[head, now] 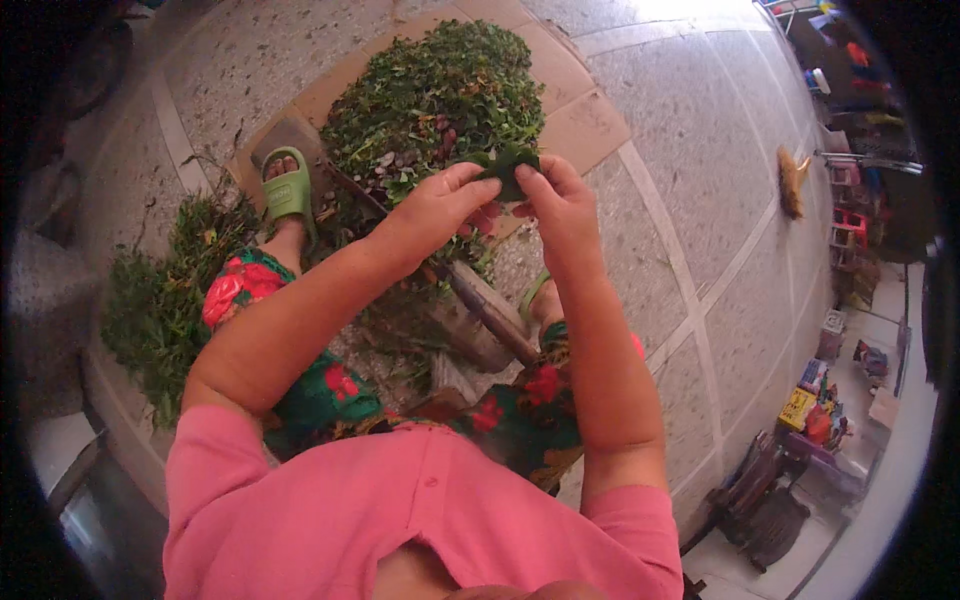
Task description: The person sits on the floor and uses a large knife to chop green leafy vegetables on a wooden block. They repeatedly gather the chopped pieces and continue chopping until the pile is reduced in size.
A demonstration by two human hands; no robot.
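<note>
My left hand (459, 196) and my right hand (559, 196) meet in front of me, above the near edge of a heap of cut leaves. Between them they pinch a dark green leaf bundle (510, 166), the fingertips of both hands on it. The heap of chopped green leaves (442, 90), mixed with some brown and purplish bits, lies on flattened cardboard (589, 135). Below my forearms, a long dark bar with a wooden end (487, 311) slants between my legs; my left forearm hides part of it, and I cannot tell what tool it is.
Leafy green stems (172, 300) lie piled on the floor at left. My feet wear green slides (289, 187). A brown object (791, 182), perhaps a brush, lies on the tiled floor (675, 195) at right. Packets and other goods (814, 405) stand along the right edge.
</note>
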